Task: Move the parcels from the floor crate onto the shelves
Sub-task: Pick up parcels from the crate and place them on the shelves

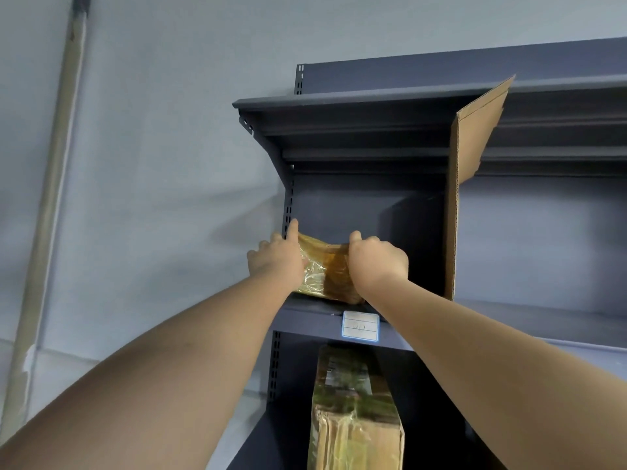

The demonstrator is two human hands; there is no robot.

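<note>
**Parcel at upper shelf, both hands on**

Taped parcel (pixel 322 271) held at front of upper shelf (pixel 305 318), in the bay left of the cardboard divider (pixel 453 232). Left hand (pixel 276 262) clasped on left end, index finger straight up beside the slotted upright (pixel 288 205). Right hand (pixel 378 261) curled round right end. Lower edge at or touching the shelf lip; cannot tell whether weight rests on the shelf yet.

Risks, as judged:
- Glossy tape wrap, probably slick. Letting go before parcel sits well back could tip it off the lip.
- Drift to the right could knock the divider, which looks loosely stood.
- Left index could get pinched between parcel and upright.

Contents: shelf below holds a second parcel (pixel 354 418), taped, end toward camera. White label (pixel 360 325) on upper shelf edge, writing unreadable. Floor crate out of view; remaining count unknown.
</note>
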